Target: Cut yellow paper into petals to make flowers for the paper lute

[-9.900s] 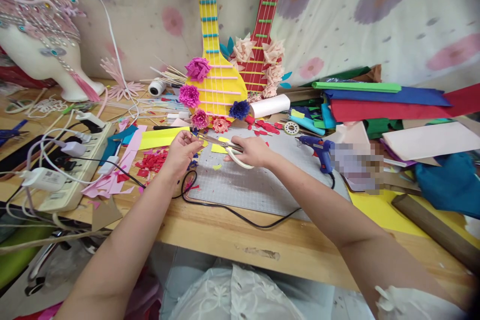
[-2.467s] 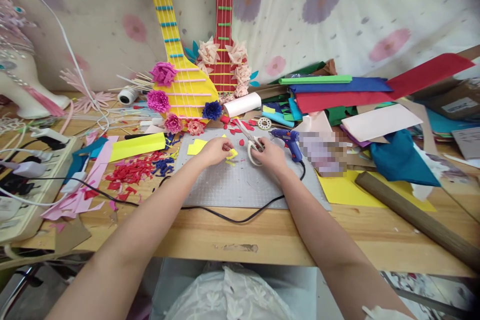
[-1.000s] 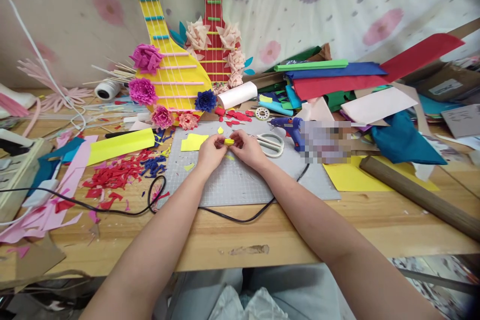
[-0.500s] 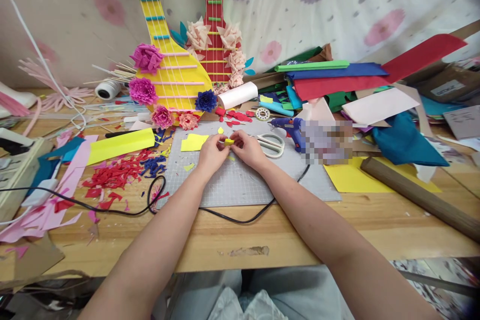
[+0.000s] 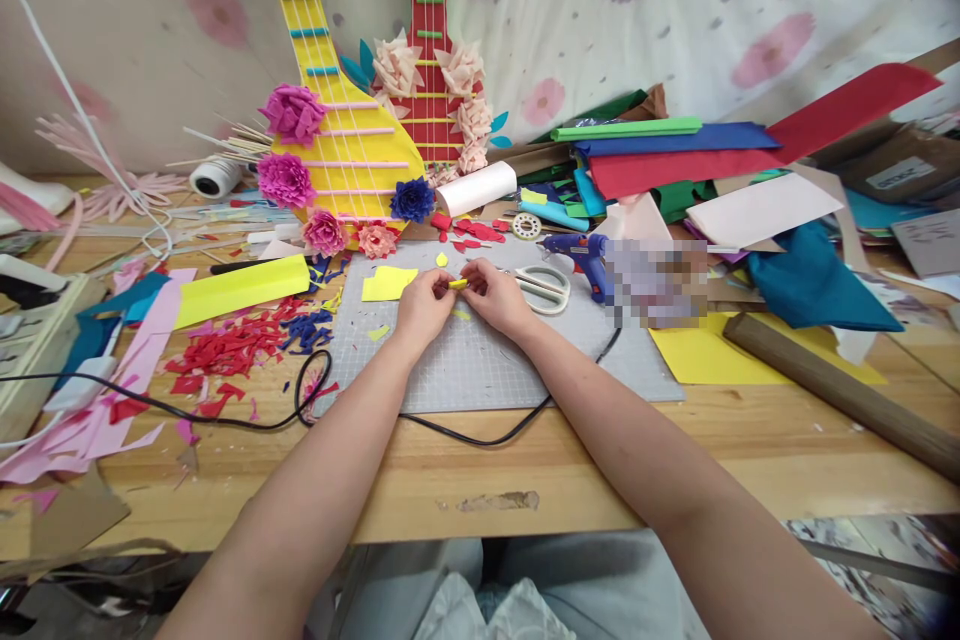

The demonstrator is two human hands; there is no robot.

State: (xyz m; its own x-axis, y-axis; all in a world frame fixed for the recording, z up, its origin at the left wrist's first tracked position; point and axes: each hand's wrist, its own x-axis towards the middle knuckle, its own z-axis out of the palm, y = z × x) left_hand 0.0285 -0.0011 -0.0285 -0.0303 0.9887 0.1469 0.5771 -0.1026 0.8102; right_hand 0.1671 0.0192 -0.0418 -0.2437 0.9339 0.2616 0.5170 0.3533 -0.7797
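A brown package (image 5: 907, 165) with a pale label sits at the far right; its contents cannot be made out. The grey cutting mat (image 5: 465, 370) on the desk (image 5: 637, 490) carries two overlapping yellow squares (image 5: 388, 286), a yellow petal (image 5: 442, 260), a few yellow scraps (image 5: 379, 333) and a pair of scissors (image 5: 551, 302).

Both forearms reach forward from the near edge and converge over the mat. The left hand (image 5: 426, 308) and the right hand (image 5: 495, 298) nearly meet, fingers curled and thumbs inward, pinching a small folded yellow piece (image 5: 457, 285) between their fingertips. The piece is held just above the mat, right of the yellow squares and close in front of the petal. The right hand hides part of the scissors, so mostly the white handles show.

A blue glue gun (image 5: 589, 260) stands to the right of the scissors, next to a blurred-out patch. A black cord (image 5: 480, 442) runs along the mat's near edge, passing out of sight behind both forearms. Red clippings (image 5: 236, 345) and blue clippings (image 5: 306, 330) lie left of the mat, beside a long yellow strip (image 5: 244, 292). Behind, a yellow lute-shaped piece (image 5: 390, 180) leans before a red one (image 5: 442, 138), both decorated with flowers.
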